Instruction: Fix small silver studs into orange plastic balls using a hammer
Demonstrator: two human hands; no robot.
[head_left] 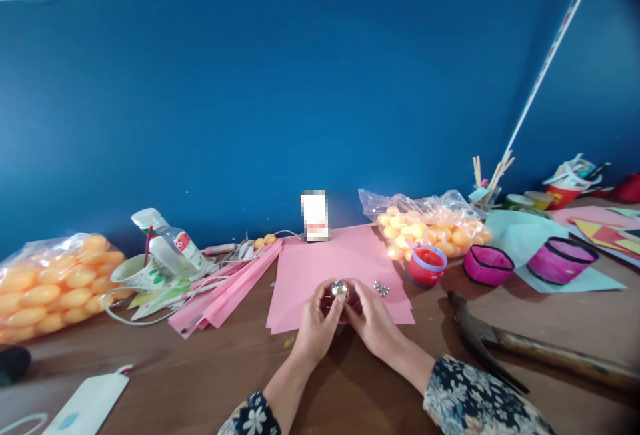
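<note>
Both of my hands meet over the near edge of a pink paper sheet (330, 258) on the brown table. My left hand (316, 320) and my right hand (371, 318) have their fingers closed together around a small shiny silver object (339, 288), with something dark pink under it that I cannot make out clearly. A few small silver pieces (381, 287) lie on the pink sheet just right of my right hand.
A red cup (427, 266) and two magenta paper bowls (488, 265) (561, 259) stand to the right. Bags of orange capsules (430, 228) (47, 285) sit at the back right and far left. Pink paper strips (227, 292), a bottle (170, 242) and a hammer (520, 345) lie nearby.
</note>
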